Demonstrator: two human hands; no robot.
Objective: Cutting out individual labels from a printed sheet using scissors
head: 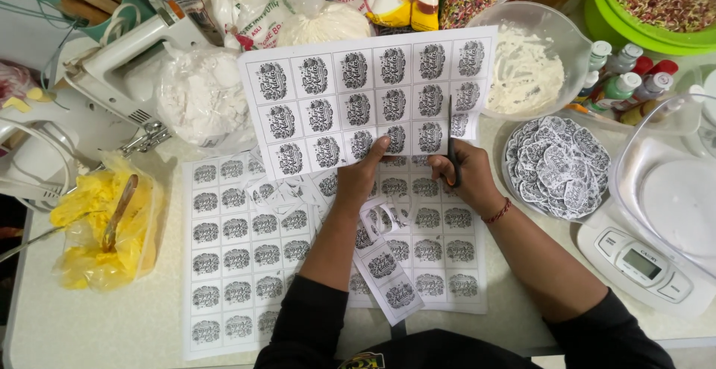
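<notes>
Right, both hands up over the middle of the tabletop [97, 324]. Left hand [363, 175] is closed in a pinch on the lower edge of a printed sheet [358, 100], thumb on top, holding it lifted and tilted away from the person. Right hand [464, 179] is closed round dark scissors [451, 145], blades pointing up into the sheet near its right side, along a column line between the label squares. The sheet lies just ahead of both hands, long axis running left to right; the scissors cut across it. The right hand is the one at the cut line, the left steadies beside it.

Under the hands: more uncut label sheets [239, 257] flat on the tabletop, with cut strips [384, 264] loose on top.

Containers:
- shallow plate [512, 182] right of the right hand, piled with cut-out labels [556, 167]
- clear bowl [559, 33] behind it, white shapes inside
- green bowl [619, 22] top right, coloured sprinkles
- clear bowl on a kitchen scale [641, 261], far right; contents look white, cannot tell what
- yellow bag [97, 242] far left with a spoon [119, 212] in it

A hand mixer [127, 63] lies at the back left.
</notes>
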